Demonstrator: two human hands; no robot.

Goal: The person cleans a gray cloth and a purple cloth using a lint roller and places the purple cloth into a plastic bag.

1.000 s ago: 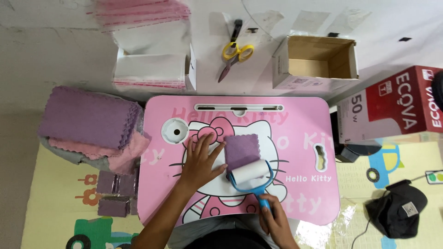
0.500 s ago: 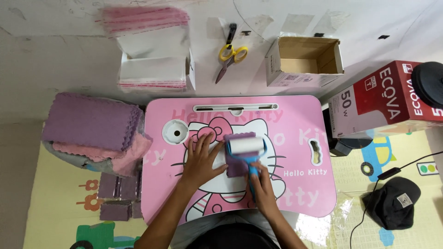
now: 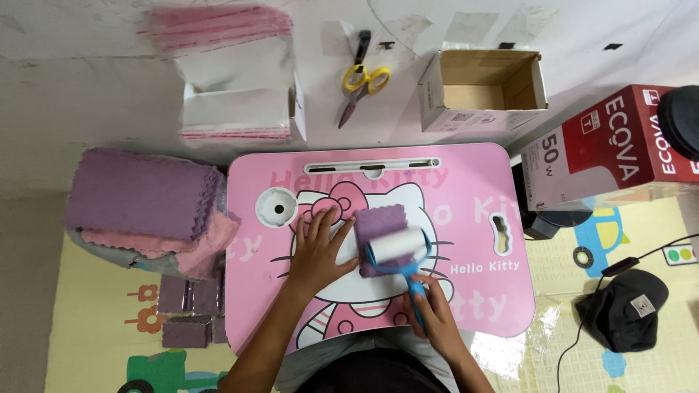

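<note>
A small purple cloth (image 3: 377,222) lies on a pink lap table (image 3: 473,196) with a cartoon cat print. My left hand (image 3: 319,247) rests flat on the table just left of the cloth, its fingertips at the cloth's edge. My right hand (image 3: 435,309) grips the blue handle of a lint roller (image 3: 397,251), whose white roll lies across the near half of the cloth.
A stack of purple and pink cloths (image 3: 142,200) sits left of the table, with small packed cloths (image 3: 189,313) on the mat below it. Behind the table are a box of clear bags (image 3: 237,109), yellow-handled scissors (image 3: 360,84) and an open cardboard box (image 3: 484,87). A red box (image 3: 619,149) and black cap (image 3: 626,309) lie at right.
The roller went up the cloth, away from me, then came back toward me; my right hand followed it. My left hand stayed pressed beside the cloth.
</note>
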